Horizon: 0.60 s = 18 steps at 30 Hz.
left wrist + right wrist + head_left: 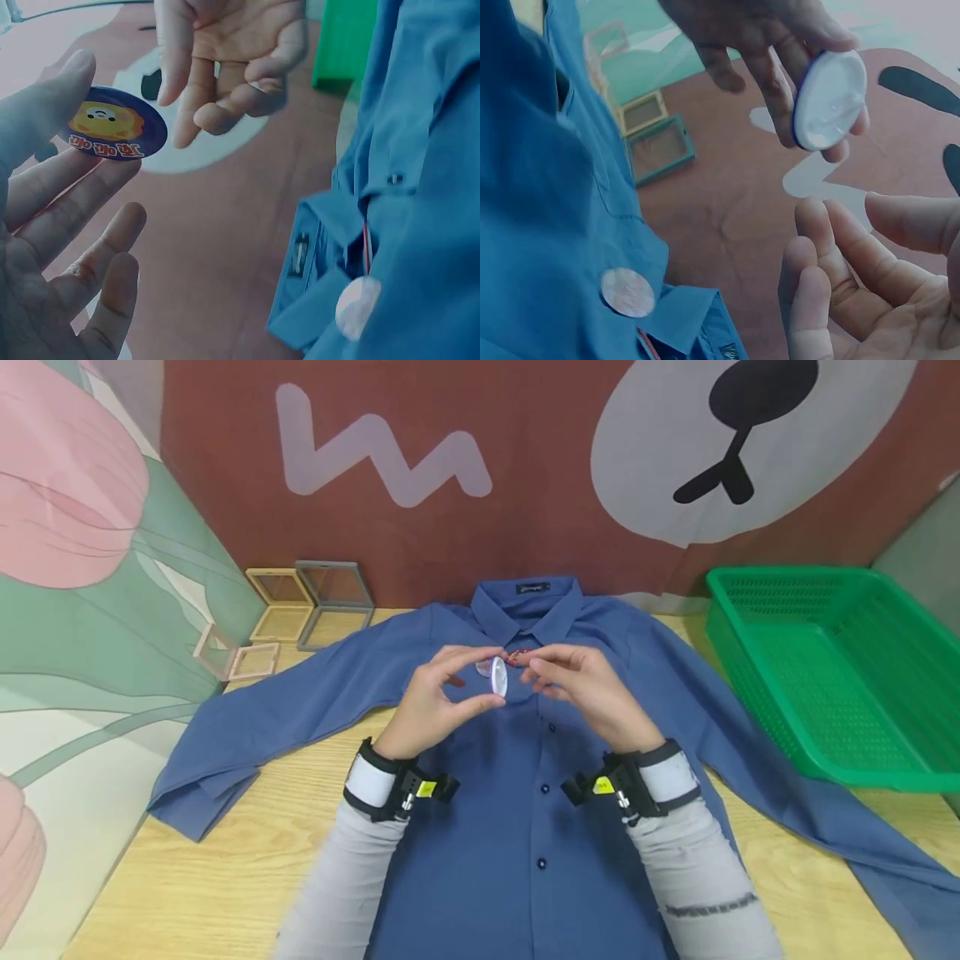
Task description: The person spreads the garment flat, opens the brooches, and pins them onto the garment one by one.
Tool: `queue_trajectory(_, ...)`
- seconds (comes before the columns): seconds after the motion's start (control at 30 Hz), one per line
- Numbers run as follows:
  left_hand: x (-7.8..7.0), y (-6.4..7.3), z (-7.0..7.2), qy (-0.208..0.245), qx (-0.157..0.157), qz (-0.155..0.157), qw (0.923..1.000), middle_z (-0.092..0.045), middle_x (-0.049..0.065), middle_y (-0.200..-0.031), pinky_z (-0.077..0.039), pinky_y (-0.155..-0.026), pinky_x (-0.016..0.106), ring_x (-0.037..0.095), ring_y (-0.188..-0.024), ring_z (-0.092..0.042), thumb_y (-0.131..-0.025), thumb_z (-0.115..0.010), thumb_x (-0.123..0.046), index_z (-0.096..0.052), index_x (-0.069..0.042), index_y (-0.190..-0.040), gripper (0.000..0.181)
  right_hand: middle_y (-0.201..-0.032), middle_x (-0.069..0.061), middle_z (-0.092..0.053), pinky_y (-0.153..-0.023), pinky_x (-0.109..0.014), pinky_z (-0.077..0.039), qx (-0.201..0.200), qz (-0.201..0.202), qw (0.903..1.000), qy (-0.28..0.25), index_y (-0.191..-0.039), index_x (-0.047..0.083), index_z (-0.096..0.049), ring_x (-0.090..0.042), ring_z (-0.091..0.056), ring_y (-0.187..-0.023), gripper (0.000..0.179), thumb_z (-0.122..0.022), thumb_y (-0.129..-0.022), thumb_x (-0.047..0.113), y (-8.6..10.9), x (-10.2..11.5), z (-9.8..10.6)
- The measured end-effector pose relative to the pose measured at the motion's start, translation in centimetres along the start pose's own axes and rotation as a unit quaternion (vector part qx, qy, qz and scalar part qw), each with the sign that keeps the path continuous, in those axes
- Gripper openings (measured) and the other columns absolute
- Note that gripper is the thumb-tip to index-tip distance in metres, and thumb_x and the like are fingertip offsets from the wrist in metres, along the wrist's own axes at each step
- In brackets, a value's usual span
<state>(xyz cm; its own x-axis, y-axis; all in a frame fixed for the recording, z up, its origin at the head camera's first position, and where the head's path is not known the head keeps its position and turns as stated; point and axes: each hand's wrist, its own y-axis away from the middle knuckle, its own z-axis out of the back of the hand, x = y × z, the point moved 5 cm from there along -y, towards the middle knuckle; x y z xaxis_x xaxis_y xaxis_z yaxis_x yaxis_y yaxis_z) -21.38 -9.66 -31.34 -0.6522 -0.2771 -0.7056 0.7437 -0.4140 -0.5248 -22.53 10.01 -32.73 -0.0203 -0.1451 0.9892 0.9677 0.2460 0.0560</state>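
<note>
My left hand [441,697] pinches a round pin badge [499,677] by its edge, between thumb and fingers. A yellow cartoon face and white lettering on dark blue mark the badge's front [112,124] in the left wrist view. Its white back [831,101] faces the right hand [588,692], which hovers close by with loosely bent fingers and nothing in them. Both hands are above a blue button-up shirt [480,868], laid out with its collar away from me. Near the collar, a pale round disc [628,292] with a red cord [517,656] lies on the shirt, partly behind the hands.
At the back right stands a green plastic basket [795,693], beside the shirt's right-hand sleeve. A yellow frame [281,622], a grey frame [337,610] and a pale pink frame [253,662] stand unfolded at the back left. Behind is a brown printed backdrop [525,468].
</note>
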Motion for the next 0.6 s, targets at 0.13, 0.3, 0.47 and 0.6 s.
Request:
queue_trajectory(0.13,1.5,-0.5,1.2,0.019,0.002,0.033,0.9993,-0.067,0.007,-0.125,-0.057,-0.079,0.041,0.018,-0.112,-0.061,-0.084,-0.08,-0.012,-0.063,-0.009,-0.134,0.053,-0.101,-0.004,-0.071,-0.088,-0.031,-0.054,0.004,0.003,0.9988,0.048,-0.124,0.001,-0.066,-0.021,-0.065,-0.097,0.035,-0.061,-0.1,0.026,-2.1,0.8,-0.1)
queue_trajectory(0.3,3.2,-1.1,2.4,0.042,-0.004,0.07,0.9967,-0.068,0.007,-0.123,-0.058,-0.073,0.028,0.021,-0.11,-0.064,-0.087,-0.077,-0.013,-0.062,-0.011,-0.135,0.05,-0.106,-0.016,-0.07,-0.085,-0.03,-0.054,0.007,-0.006,0.9955,0.094,-0.122,0.001,-0.067,-0.021,-0.065,-0.091,0.032,-0.061,-0.1,0.022,-4.8,0.9,-1.0)
queue_trajectory(0.47,4.5,-1.4,3.1,0.047,-0.008,0.087,0.9951,-0.069,0.009,-0.119,-0.057,-0.071,0.025,0.022,-0.109,-0.065,-0.088,-0.077,-0.016,-0.063,-0.014,-0.134,0.048,-0.11,-0.02,-0.07,-0.069,-0.021,-0.052,0.009,0.006,0.9904,0.138,-0.122,-0.001,-0.068,-0.015,-0.063,-0.081,0.03,-0.059,-0.1,0.018,-7.0,0.9,-2.1)
queue_trajectory(0.6,5.5,-1.3,3.5,0.057,-0.009,0.104,0.9929,-0.07,0.01,-0.118,-0.057,-0.071,0.026,0.022,-0.108,-0.066,-0.088,-0.076,-0.016,-0.063,-0.014,-0.134,0.048,-0.11,-0.02,-0.07,-0.06,-0.023,-0.046,0.016,0.02,0.9845,0.173,-0.118,0.0,-0.07,-0.015,-0.061,-0.076,0.027,-0.059,-0.099,0.015,-8.6,0.9,-3.0)
